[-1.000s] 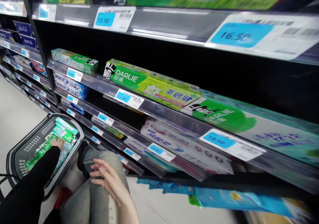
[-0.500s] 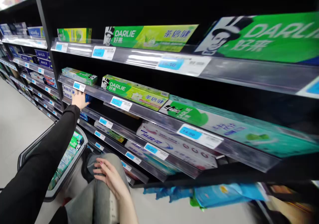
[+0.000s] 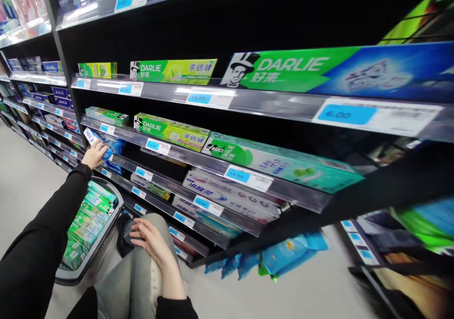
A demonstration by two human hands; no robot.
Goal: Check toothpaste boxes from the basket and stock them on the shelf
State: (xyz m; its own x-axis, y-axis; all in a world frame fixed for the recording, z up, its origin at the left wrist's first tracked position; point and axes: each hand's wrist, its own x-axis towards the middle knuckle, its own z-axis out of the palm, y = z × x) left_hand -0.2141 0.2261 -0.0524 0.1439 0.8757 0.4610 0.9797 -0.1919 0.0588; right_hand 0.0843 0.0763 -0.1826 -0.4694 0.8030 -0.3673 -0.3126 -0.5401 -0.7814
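Black supermarket shelving fills the scene, each sloping shelf (image 3: 198, 155) edged with a clear strip of blue-and-white price tags (image 3: 158, 146).

Fingers of the left hand (image 3: 94, 154) are curled around the end of a blue-and-white toothpaste box (image 3: 92, 137), which sticks out past the front edge of a lower shelf at the far left of the bay; the grip looks closed on it, with the thumb side hidden. Behind that box lie more blue boxes of the same kind (image 3: 115, 145). The black sleeve (image 3: 42, 234) runs back from the hand toward the camera.

The right hand (image 3: 151, 241) lies flat and relaxed on the person's bent knee in grey jeans (image 3: 140, 281), fingers spread loosely, holding nothing.

Below the left arm stands a grey shopping basket (image 3: 101, 243) on the pale floor, stacked with green toothpaste boxes (image 3: 88, 215). On the shelves above and to the right lie long green Darlie toothpaste cartons (image 3: 170, 130). Blue packets (image 3: 283, 257) lie on the floor under the lowest shelf.
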